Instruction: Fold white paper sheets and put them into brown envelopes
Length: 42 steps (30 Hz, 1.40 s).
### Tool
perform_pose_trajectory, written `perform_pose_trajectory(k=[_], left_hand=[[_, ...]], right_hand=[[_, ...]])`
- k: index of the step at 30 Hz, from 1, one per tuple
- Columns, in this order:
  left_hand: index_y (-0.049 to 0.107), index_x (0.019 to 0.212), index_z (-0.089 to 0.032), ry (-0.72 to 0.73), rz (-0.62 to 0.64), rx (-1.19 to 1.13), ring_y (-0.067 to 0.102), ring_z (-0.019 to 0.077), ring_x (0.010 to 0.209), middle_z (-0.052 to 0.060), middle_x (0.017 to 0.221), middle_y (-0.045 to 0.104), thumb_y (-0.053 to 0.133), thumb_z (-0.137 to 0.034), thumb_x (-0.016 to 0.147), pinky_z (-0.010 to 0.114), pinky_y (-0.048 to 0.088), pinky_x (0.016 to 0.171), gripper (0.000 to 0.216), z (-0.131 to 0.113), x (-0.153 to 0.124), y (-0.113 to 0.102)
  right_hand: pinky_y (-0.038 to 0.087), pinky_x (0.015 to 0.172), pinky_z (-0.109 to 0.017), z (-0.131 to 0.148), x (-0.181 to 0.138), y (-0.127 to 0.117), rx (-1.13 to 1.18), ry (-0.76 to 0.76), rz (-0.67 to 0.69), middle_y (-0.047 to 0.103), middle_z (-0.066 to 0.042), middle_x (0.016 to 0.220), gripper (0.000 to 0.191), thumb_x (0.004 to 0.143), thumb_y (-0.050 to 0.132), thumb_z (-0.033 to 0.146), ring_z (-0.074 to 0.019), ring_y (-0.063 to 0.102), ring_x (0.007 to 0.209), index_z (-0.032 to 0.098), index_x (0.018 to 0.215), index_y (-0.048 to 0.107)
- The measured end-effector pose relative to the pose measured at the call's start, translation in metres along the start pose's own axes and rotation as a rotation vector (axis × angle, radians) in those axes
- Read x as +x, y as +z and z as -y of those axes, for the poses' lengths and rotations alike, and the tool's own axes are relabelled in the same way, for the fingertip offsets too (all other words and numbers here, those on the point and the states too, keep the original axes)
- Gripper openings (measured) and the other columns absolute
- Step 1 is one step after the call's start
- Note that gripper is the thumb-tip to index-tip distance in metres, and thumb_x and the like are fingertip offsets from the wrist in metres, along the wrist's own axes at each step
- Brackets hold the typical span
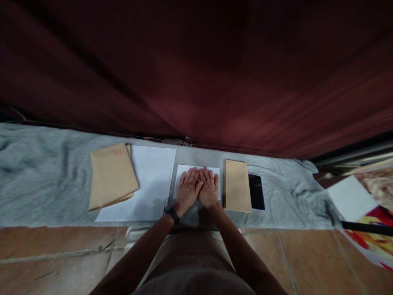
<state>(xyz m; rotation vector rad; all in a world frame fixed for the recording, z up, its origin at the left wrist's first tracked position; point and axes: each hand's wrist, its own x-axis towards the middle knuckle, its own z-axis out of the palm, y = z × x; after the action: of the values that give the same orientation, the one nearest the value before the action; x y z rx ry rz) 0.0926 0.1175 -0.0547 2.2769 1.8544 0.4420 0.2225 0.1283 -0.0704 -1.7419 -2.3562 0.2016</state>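
Note:
My left hand (188, 188) and my right hand (209, 187) lie flat, side by side, on a folded-looking white sheet of paper (181, 169). Their fingers point away from me and their thumbs meet in the middle. Neither hand grips anything, and both cover much of the paper. Left of them lie large white sheets (150, 180), partly overlapped by brown envelopes (112, 176). Close by on the right is a stack of narrower brown envelopes (237, 186), its long side running away from me.
A dark-screened phone (256, 191) lies partly under the right-hand envelopes. Grey cloth (285, 192) covers the long surface. A dark red curtain (215, 90) hangs behind it. At far right are a white sheet (352, 197) and a colourful printed bag (376, 233). Tiled floor (264, 254) shows below.

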Motion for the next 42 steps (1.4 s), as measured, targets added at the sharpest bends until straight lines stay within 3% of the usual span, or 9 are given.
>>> perform_pose_trajectory(k=[7, 11, 17, 22, 30, 37, 42], left_hand=[[0.039, 0.161, -0.021, -0.058, 0.023, 0.084, 0.019, 0.0281, 0.161, 0.006, 0.169, 0.033, 0.03, -0.035, 0.108, 0.057, 0.013, 0.131, 0.056, 0.013, 0.008, -0.001], [0.039, 0.161, -0.022, -0.082, 0.024, 0.068, 0.016, 0.0318, 0.161, 0.007, 0.17, 0.031, 0.033, -0.035, 0.107, 0.06, 0.012, 0.13, 0.056, 0.011, 0.011, 0.0], [0.045, 0.157, -0.033, -0.062, 0.037, 0.032, 0.011, 0.0409, 0.16, 0.006, 0.173, 0.024, 0.044, -0.036, 0.104, 0.073, 0.008, 0.124, 0.053, 0.004, 0.012, -0.003], [0.043, 0.158, -0.027, -0.046, 0.008, -0.021, 0.007, 0.038, 0.161, 0.007, 0.174, 0.021, 0.042, -0.034, 0.105, 0.07, 0.005, 0.126, 0.054, 0.007, 0.01, -0.001], [0.048, 0.154, -0.024, -0.028, -0.081, -0.041, 0.01, 0.0358, 0.161, 0.009, 0.17, 0.031, 0.038, -0.032, 0.104, 0.069, 0.009, 0.126, 0.051, 0.009, 0.01, 0.006], [0.046, 0.155, -0.022, -0.01, -0.061, 0.043, 0.021, 0.0324, 0.159, 0.009, 0.169, 0.035, 0.036, -0.034, 0.105, 0.063, 0.015, 0.128, 0.052, 0.01, 0.007, 0.004], [0.045, 0.157, -0.023, 0.029, -0.032, 0.095, 0.025, 0.0299, 0.159, 0.007, 0.168, 0.036, 0.038, -0.036, 0.106, 0.056, 0.018, 0.13, 0.053, 0.009, -0.013, -0.001]], right_hand=[[0.019, 0.127, -0.056, 0.004, 0.004, -0.001, 0.02, 0.126, -0.079, 0.032, -0.009, 0.17, 0.052, 0.109, 0.035, 0.03, -0.0311, 0.027, 0.157, 0.021, 0.16, 0.042], [0.021, 0.125, -0.057, 0.002, 0.004, -0.001, 0.018, 0.156, -0.091, 0.029, -0.013, 0.171, 0.053, 0.109, 0.035, 0.033, -0.0334, 0.027, 0.157, 0.02, 0.16, 0.04], [0.02, 0.125, -0.06, 0.001, 0.005, -0.003, 0.004, 0.157, -0.079, 0.028, -0.011, 0.171, 0.053, 0.109, 0.037, 0.034, -0.0352, 0.026, 0.157, 0.023, 0.161, 0.04], [0.021, 0.125, -0.061, 0.001, 0.003, -0.001, -0.017, 0.147, -0.081, 0.026, -0.012, 0.172, 0.054, 0.109, 0.039, 0.035, -0.0357, 0.028, 0.156, 0.023, 0.161, 0.039], [0.021, 0.126, -0.058, 0.004, -0.025, 0.003, -0.042, 0.05, -0.115, 0.032, -0.009, 0.17, 0.053, 0.109, 0.035, 0.029, -0.0343, 0.029, 0.156, 0.023, 0.161, 0.039], [0.021, 0.125, -0.058, 0.005, -0.041, 0.0, -0.062, 0.052, -0.098, 0.034, -0.008, 0.169, 0.052, 0.108, 0.036, 0.029, -0.0352, 0.028, 0.156, 0.024, 0.16, 0.041], [0.021, 0.125, -0.059, 0.006, -0.04, -0.001, -0.062, 0.037, -0.112, 0.034, -0.008, 0.169, 0.053, 0.108, 0.035, 0.029, -0.0346, 0.027, 0.156, 0.024, 0.161, 0.04]])
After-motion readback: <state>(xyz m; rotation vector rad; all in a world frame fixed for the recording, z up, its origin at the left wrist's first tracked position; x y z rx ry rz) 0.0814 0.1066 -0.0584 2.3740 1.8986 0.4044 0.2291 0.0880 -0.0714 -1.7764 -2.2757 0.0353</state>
